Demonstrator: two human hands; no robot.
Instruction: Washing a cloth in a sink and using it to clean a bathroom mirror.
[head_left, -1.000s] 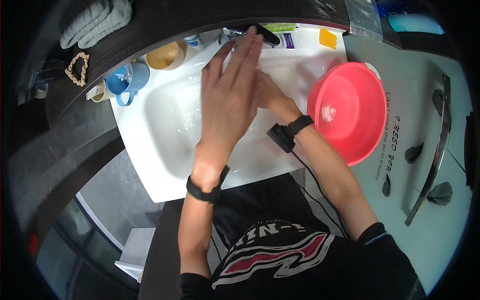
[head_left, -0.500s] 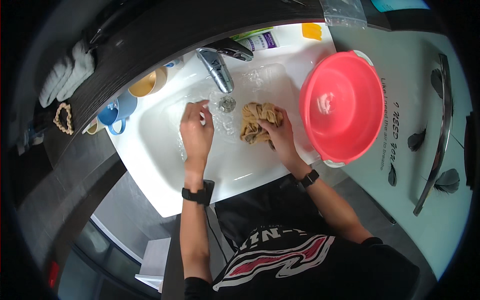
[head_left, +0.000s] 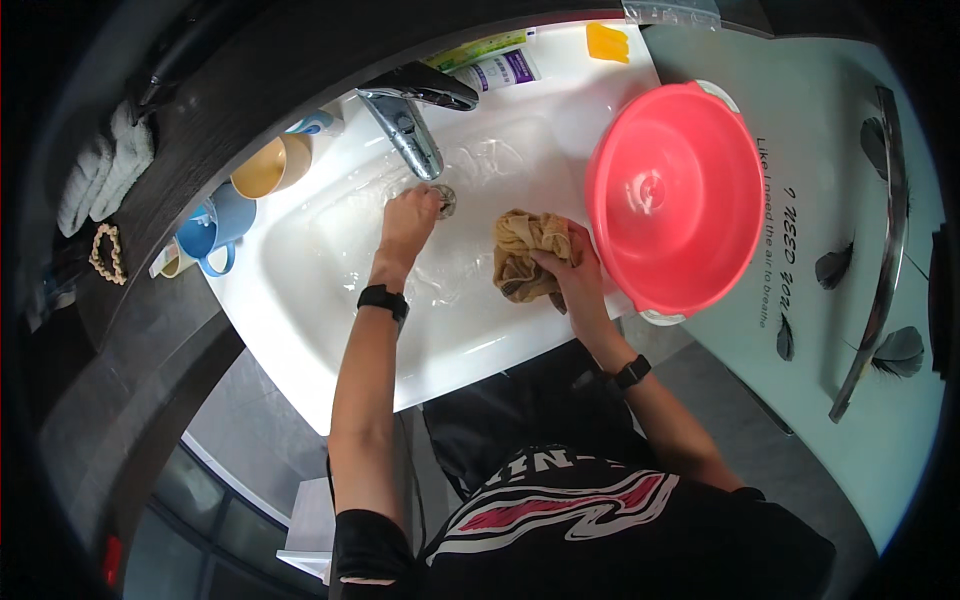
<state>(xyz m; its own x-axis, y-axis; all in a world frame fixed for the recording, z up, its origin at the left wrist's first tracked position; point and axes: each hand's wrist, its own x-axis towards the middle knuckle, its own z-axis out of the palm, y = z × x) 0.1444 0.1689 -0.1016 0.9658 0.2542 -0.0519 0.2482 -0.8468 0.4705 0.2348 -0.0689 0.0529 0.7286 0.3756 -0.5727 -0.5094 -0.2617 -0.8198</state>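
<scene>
My left hand (head_left: 410, 222) reaches down into the white sink (head_left: 320, 270), its fingers curled closed at the edge of the round metal drain strainer (head_left: 446, 201). The fingertips are partly hidden, but they appear to pinch the strainer. Beneath the chrome faucet (head_left: 412, 135) this hand sits just below the spout. To the right, my right hand (head_left: 580, 275) grips a bunched, wet-looking tan cloth (head_left: 528, 250) with darker patches, held over the right part of the basin. Shallow clear water ripples on the basin floor.
A pink plastic basin (head_left: 690, 210) stands at the sink's right side. Along the left rim are a blue mug (head_left: 225, 225) and a yellow cup (head_left: 272, 170). Tubes (head_left: 500, 70) and an orange piece (head_left: 607, 42) lie on the back rim. A glass door with a handle (head_left: 875, 300) is at right.
My left hand has moved down from above the basin to the drain strainer, its fingers now closed. My right hand keeps the cloth, turned slightly. The whole view has shifted a little.
</scene>
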